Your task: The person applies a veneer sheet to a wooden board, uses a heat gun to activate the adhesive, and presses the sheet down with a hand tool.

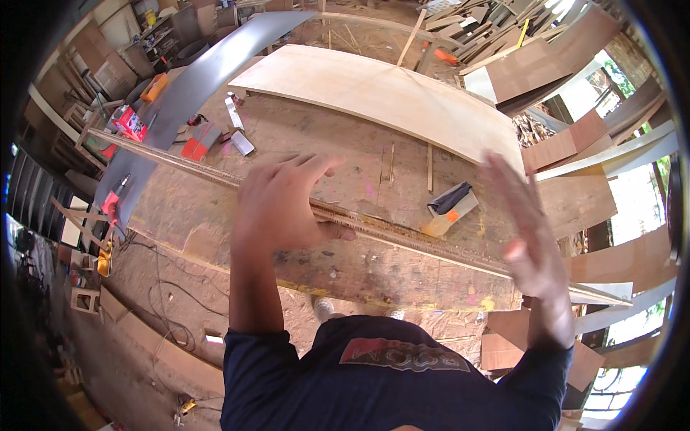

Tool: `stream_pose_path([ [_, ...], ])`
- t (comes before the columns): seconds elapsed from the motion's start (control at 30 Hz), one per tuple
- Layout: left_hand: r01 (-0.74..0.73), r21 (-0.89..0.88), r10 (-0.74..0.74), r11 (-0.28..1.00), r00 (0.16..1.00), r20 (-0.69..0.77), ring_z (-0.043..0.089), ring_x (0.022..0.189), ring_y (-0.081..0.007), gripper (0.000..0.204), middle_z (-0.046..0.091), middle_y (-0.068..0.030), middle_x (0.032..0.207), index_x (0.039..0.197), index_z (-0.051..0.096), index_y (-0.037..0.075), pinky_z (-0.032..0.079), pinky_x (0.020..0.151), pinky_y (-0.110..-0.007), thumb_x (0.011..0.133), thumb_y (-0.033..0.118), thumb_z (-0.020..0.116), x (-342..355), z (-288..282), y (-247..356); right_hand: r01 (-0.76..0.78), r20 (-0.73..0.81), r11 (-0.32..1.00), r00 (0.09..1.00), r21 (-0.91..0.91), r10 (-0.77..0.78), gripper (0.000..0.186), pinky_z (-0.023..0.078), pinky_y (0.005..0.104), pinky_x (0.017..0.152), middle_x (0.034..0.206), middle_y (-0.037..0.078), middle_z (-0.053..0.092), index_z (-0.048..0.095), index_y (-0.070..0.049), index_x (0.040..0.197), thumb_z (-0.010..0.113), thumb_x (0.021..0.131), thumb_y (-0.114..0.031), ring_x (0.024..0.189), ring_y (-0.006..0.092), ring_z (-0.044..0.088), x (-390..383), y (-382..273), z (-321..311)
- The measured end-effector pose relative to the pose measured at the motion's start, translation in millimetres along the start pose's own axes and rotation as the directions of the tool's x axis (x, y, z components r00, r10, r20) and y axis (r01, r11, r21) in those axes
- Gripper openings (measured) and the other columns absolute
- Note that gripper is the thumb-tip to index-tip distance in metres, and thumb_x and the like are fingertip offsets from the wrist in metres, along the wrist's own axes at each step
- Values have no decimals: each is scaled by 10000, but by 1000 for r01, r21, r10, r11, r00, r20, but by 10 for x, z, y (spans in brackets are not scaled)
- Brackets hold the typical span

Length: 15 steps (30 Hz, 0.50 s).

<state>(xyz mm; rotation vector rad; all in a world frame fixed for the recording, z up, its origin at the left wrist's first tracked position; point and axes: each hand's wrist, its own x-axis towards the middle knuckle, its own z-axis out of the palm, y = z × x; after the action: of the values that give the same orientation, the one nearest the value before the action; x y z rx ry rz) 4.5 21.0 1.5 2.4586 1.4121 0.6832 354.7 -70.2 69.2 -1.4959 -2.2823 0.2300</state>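
A long, narrow wooden piece point(402, 231) crosses the bench from far left to near right, its rough, layered edge facing up. My left hand point(284, 205) arches over it, fingers curved on the far side and thumb on the near side. Gaps show between the digits and the wood, so the hand looks open; any contact at the palm is hidden. My right hand point(528, 237), smeared by motion, is raised above the piece's right part with fingers stretched and thumb apart. Nothing shows in it.
A pale plywood sheet point(374, 82) lies across the back of the worn workbench point(323, 136). A sander-like block point(451, 208), a red-and-grey can point(129, 123) and a red-handled tool point(115, 194) rest nearby. Cables point(169, 309) trail over the floor. Scrap boards point(560, 65) crowd the right.
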Motion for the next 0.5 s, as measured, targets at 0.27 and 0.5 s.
stream_pose_path([
  [0.27, 4, 27, -3, 1000, 1000, -13, 736, 1022, -279, 886, 779, -45, 1143, 1338, 715, 145, 547, 903, -422, 492, 229, 963, -263, -39, 116, -531, -569, 845, 677, 62, 467, 755, 198, 480, 1325, 1655, 202, 507, 490, 41, 1594, 290, 1175, -554, 1584, 328, 393, -2080, 1009, -255],
  [0.5, 12, 28, -12, 1000, 1000, 17, 748, 975, -306, 807, 786, -75, 1068, 1281, 747, 127, 581, 839, -416, 510, 267, 941, -493, 46, 136, -708, -748, 706, 461, 13, 477, 812, 302, 469, 1292, 1570, 156, 611, 617, 18, 1502, 251, 1160, -622, 1494, 333, 502, -2638, 1070, -57],
])
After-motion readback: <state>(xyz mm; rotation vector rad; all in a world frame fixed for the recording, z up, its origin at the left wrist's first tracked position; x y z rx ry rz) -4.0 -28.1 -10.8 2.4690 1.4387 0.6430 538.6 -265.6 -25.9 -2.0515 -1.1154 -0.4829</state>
